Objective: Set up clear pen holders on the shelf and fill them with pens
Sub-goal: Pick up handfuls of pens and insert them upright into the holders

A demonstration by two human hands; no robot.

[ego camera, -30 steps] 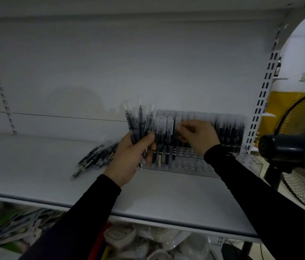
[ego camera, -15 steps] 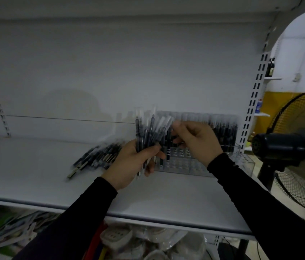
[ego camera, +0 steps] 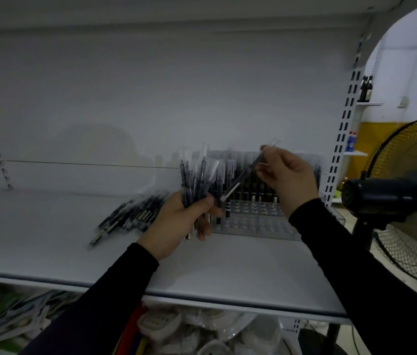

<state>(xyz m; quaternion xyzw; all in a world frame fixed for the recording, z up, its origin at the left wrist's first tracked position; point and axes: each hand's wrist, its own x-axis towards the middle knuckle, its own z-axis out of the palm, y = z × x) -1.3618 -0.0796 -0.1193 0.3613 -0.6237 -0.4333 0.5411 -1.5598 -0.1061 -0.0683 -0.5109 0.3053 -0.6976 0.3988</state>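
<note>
A long white shelf (ego camera: 48, 242) was seen running across the view, backed by a plain white panel, with a standing fan (ego camera: 392, 198) off its right end. Toward the right of the shelf, against the back panel, a clear pen holder (ego camera: 256, 221) was seen standing; its rear rows were filled with upright dark pens, while the front rows of sockets were seen to be unfilled. A loose heap of pens (ego camera: 130, 216) was left lying on the shelf surface just left of the holder. A bundle of pens (ego camera: 197, 180) was gripped upright in the left hand (ego camera: 176, 224), fingers curled round it, in front of the holder's left end. A single pen (ego camera: 243, 178) was pinched near its upper end by the right hand (ego camera: 287, 175) and was held tilted, its lower tip pointing down toward the bundle. The task was judged to be roughly half done: one holder was set up and partly loaded, while the front sockets, the held bundle and the heap remained to be dealt with. Whether further holders were needed could not be told.
</note>
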